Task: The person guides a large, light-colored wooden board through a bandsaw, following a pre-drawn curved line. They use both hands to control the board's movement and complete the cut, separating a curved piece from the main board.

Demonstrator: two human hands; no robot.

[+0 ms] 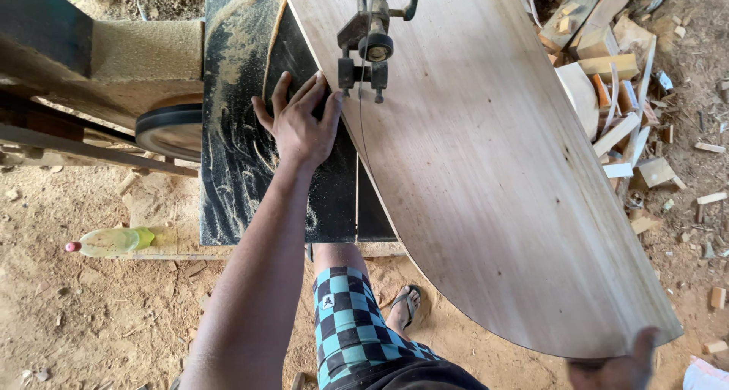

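A wide pale wooden board (486, 154) with curved edges lies across the black bandsaw table (235, 154). My left hand (300, 120) rests flat, fingers spread, on the table against the board's left edge, just left of the saw's blade guide (368, 48). The thin blade (359, 124) runs down through the board right beside my fingers. My right hand (619, 367) grips the board's near curved end at the bottom right, thumb on top; most of that hand is out of frame.
Sawdust coats the table and the machine's housing (114, 63). A black wheel (171, 128) shows at the left. A plastic bottle (110, 240) lies on a ledge. Several wood offcuts (630, 109) are piled on the dirt at the right. My sandalled foot (406, 306) stands below.
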